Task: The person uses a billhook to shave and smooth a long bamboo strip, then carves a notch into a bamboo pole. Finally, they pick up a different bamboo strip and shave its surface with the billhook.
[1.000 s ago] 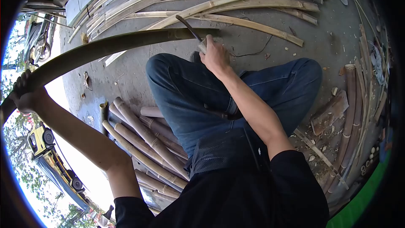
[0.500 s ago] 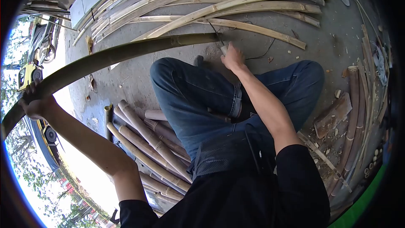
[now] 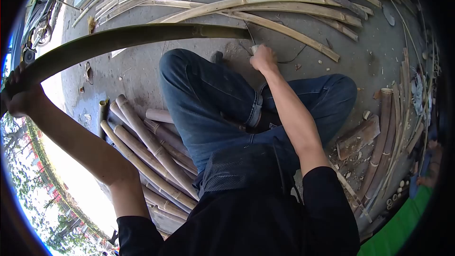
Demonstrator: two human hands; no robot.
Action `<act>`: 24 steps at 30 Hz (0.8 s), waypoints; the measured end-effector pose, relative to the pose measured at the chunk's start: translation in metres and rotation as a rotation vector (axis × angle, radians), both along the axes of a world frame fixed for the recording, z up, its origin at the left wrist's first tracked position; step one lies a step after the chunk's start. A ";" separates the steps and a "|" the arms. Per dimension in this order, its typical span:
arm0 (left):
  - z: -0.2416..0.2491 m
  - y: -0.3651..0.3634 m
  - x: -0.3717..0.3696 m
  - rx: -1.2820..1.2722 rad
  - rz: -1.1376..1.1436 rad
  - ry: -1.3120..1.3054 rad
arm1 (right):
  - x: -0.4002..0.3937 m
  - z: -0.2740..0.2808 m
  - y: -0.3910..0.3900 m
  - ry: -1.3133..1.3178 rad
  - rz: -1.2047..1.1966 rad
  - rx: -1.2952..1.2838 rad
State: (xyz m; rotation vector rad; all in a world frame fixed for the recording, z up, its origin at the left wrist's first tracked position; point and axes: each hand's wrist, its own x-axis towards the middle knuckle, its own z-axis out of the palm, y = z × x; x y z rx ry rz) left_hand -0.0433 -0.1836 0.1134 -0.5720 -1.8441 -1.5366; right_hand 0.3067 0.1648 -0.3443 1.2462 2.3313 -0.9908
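Observation:
A long green bamboo pole (image 3: 123, 37) stretches from the left edge to a spot in front of my knees. My left hand (image 3: 22, 96) is wrapped round its near end at the far left. Closed on the pale handle of a knife (image 3: 250, 32) is my right hand (image 3: 263, 59), just beyond my crossed legs. The thin dark blade, seen nearly edge-on, lies right at the far end of the pole.
Long split bamboo strips (image 3: 284, 1) lie across the floor ahead. Cut bamboo lengths (image 3: 147, 137) are piled at my left. A chipped wood block (image 3: 359, 137) and brown poles (image 3: 381, 137) lie at my right. A person in green (image 3: 403, 223) sits at the lower right edge.
The view has shifted, and the person in green shows more at the right edge. My left hand still grips the pole; the knife remains at its far end.

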 end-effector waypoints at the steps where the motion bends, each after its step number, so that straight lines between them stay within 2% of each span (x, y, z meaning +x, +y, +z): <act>1: 0.003 -0.028 -0.021 0.140 -0.353 -0.067 | -0.003 0.000 0.000 0.009 0.019 0.016; 2: 0.006 -0.055 -0.043 0.294 -0.673 -0.183 | 0.001 0.016 -0.010 0.059 0.006 0.026; 4: -0.010 -0.019 -0.006 0.309 -0.728 -0.176 | 0.004 0.037 -0.034 0.181 0.022 0.047; 5: -0.018 0.011 0.016 0.379 -0.492 -0.138 | 0.003 0.043 -0.043 0.255 0.046 0.055; 7: -0.023 0.007 0.011 0.473 -0.270 -0.072 | 0.003 0.017 -0.031 0.276 0.031 0.098; 9: -0.037 -0.047 -0.021 0.476 -0.990 -0.251 | -0.002 -0.028 -0.005 0.091 -0.051 0.107; 10: -0.039 -0.026 0.002 0.533 -0.705 -0.213 | -0.005 -0.009 -0.011 0.164 -0.039 0.115; 13: -0.050 -0.026 0.013 0.547 -0.751 -0.189 | 0.000 0.057 -0.053 0.376 0.033 0.070; 15: -0.050 -0.017 0.023 0.577 -0.722 -0.197 | 0.010 0.028 -0.044 0.381 0.054 0.079; 17: -0.053 -0.012 0.031 0.607 -0.717 -0.167 | 0.013 -0.015 -0.017 0.115 -0.101 0.059; 19: -0.055 -0.014 0.031 0.615 -0.899 -0.155 | 0.014 -0.007 -0.022 0.123 -0.058 0.061; 21: -0.054 -0.014 0.032 0.629 -0.968 -0.152 | 0.015 0.030 -0.050 0.410 0.006 0.132; 22: -0.053 -0.011 0.033 0.623 -0.960 -0.150 | 0.012 0.040 -0.059 0.384 0.017 0.071; 24: -0.050 -0.003 0.035 0.612 -0.968 -0.148 | 0.011 0.025 -0.046 0.304 -0.051 0.085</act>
